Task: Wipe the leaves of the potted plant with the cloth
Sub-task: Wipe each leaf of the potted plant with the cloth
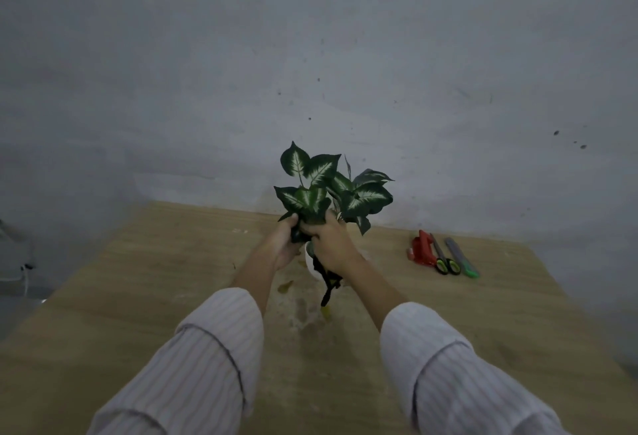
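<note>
**A:** Start at the left. What bounds the space?

**B:** The wooden table [138, 296] has its left edge running on a slant from the near corner up toward the grey wall [310, 55]. Beyond that edge, a blurred grey object with a white cable [26, 279] sits lower down. The left part of the tabletop is bare wood right up to the far edge, where table meets wall.

**A:** And the middle?

**B:** The potted plant [331, 186] stands near the far edge, its dark green leaves with pale centres rising in front of the wall. Only a sliver of the white pot [309, 267] shows between the wrists. The left hand [284, 241] is curled around a low leaf at the plant's left side. The right hand [329, 245] is just beside it, touching or nearly so, fingers curled on the black cloth [328, 282], which is bunched against that leaf and trails down below the wrist. Both striped sleeves [214, 348] reach in from the near edge.

**A:** Anything on the wood beneath?

**B:** A couple of yellowish leaf scraps [286, 286] and a pale smeared patch, just in front of the pot.

**A:** The right side?

**B:** Well apart from the plant lie a red tool [423, 248], scissors [445, 258] with black-and-green handles, and a grey-and-green utility knife [462, 258], side by side. Past them the table's right edge slants away.
</note>
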The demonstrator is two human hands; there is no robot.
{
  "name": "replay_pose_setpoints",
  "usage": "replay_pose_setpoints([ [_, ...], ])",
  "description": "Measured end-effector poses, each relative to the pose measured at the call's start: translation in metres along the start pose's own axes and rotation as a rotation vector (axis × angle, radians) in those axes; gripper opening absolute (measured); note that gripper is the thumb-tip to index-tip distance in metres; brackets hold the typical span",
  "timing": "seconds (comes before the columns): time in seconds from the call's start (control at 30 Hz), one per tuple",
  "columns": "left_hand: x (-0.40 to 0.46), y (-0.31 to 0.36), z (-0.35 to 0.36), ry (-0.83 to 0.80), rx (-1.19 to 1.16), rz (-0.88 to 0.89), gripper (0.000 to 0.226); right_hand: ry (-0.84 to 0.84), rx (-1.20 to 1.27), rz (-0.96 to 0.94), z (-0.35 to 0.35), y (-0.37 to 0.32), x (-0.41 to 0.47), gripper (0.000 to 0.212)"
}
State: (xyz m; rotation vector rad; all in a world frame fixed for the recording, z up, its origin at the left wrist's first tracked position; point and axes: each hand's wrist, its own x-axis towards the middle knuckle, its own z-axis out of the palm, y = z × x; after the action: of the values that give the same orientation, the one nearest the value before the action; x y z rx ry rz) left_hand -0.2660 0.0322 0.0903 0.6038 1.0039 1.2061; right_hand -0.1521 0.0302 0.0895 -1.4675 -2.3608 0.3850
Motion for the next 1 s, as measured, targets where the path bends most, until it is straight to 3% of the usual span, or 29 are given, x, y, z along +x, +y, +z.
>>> replay_pose_setpoints([
  [0.1, 0.004, 0.000, -0.010, 0.010, -0.022, -0.030, 0.041, -0.096, -0.008, -0.129, 0.000, -0.001, -0.005, 0.042],
  [0.23, 0.006, -0.002, -0.016, 0.006, -0.019, -0.031, 0.042, 0.038, 0.089, 0.030, -0.014, 0.002, 0.010, 0.036],
  [0.3, 0.004, 0.000, -0.012, -0.004, -0.058, -0.028, 0.040, 0.019, 0.009, 0.094, -0.013, -0.001, 0.017, 0.035],
  [0.47, 0.006, 0.004, -0.016, 0.018, -0.076, -0.063, 0.041, -0.117, -0.015, -0.070, -0.008, -0.010, 0.003, 0.047],
  [0.67, 0.005, -0.001, -0.011, 0.018, -0.073, -0.050, 0.041, -0.053, 0.066, 0.136, -0.021, -0.001, 0.026, 0.041],
  [0.8, 0.006, -0.002, -0.013, 0.022, -0.033, -0.019, 0.040, -0.057, 0.046, 0.047, -0.006, -0.014, 0.017, 0.041],
  [0.9, 0.008, -0.004, -0.024, 0.043, -0.150, -0.019, 0.037, -0.160, 0.094, -0.082, -0.005, -0.019, 0.004, 0.042],
  [1.0, 0.007, -0.007, -0.026, 0.046, -0.273, -0.006, 0.039, -0.115, 0.256, 0.022, -0.012, -0.016, 0.010, 0.042],
])
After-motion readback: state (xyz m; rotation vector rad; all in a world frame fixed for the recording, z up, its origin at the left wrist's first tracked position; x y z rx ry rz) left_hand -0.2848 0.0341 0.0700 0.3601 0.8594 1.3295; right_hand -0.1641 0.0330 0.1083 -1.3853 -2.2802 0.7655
